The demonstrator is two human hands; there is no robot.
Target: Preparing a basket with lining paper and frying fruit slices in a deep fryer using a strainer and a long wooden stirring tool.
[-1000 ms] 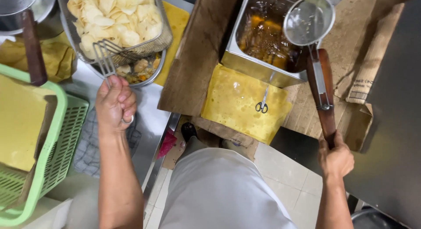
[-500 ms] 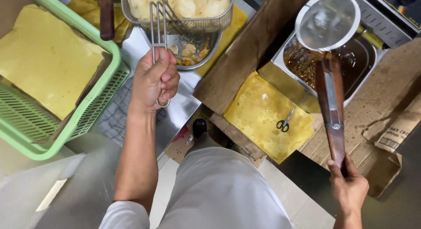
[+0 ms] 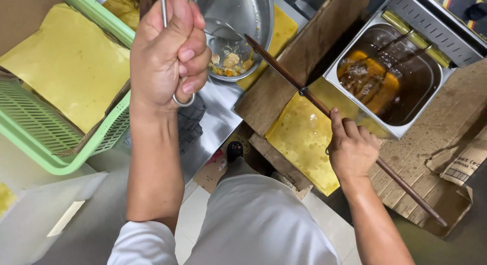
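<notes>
One wire handle (image 3: 163, 11) in left hand (image 3: 167, 52), one wooden stick (image 3: 324, 110) in right hand (image 3: 352, 148)

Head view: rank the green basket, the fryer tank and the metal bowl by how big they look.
1. Green basket, though cut off by the frame and nearer the camera.
2. Fryer tank.
3. Metal bowl, partly hidden by the left hand, so unsure.

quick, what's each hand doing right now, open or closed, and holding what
Left hand: closed around a metal wire handle.
Right hand: closed on a long wooden handle reaching toward the metal bowl.
</notes>
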